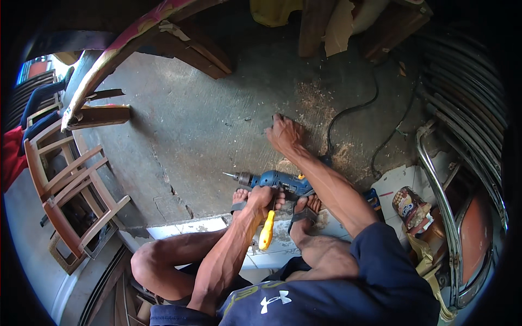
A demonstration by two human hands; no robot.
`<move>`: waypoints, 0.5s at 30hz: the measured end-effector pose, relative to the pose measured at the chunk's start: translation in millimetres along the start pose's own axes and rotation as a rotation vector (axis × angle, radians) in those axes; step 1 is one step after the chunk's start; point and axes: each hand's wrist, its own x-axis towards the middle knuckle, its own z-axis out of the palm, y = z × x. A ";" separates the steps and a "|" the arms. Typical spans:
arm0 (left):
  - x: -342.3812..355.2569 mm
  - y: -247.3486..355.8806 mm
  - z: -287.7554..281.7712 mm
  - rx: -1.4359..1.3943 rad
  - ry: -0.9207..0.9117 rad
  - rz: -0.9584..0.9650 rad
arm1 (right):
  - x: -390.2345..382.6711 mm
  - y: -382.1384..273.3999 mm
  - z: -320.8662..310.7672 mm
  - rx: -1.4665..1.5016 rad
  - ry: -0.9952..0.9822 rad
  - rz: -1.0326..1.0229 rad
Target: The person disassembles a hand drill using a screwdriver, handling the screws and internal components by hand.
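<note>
My left hand (263, 198) is closed, with the shaft of a yellow-handled screwdriver (267, 231) running into its fingers. The handle hangs toward me, below the hand. Just beyond it, a blue power drill (285, 183) lies on its side by my feet, its chuck and bit (232, 175) toward the left. Farther out, my right hand (286, 133) reaches down to the concrete floor, its fingers drawn together at a small dark spot. What they pinch, if anything, is too small to name. My right forearm passes over the drill's back end.
A black cord (354, 108) curls across the floor past sawdust (315, 96). Wooden furniture legs (204, 57) stand at the far side. Wooden chair frames (70, 187) are stacked at left, metal chair frames (435, 163) at right. A patterned can (409, 206) stands at lower right.
</note>
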 end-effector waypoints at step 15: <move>-10.4 5.7 13.1 0.085 0.066 0.082 | -37.2 44.8 -35.6 0.645 0.041 -0.178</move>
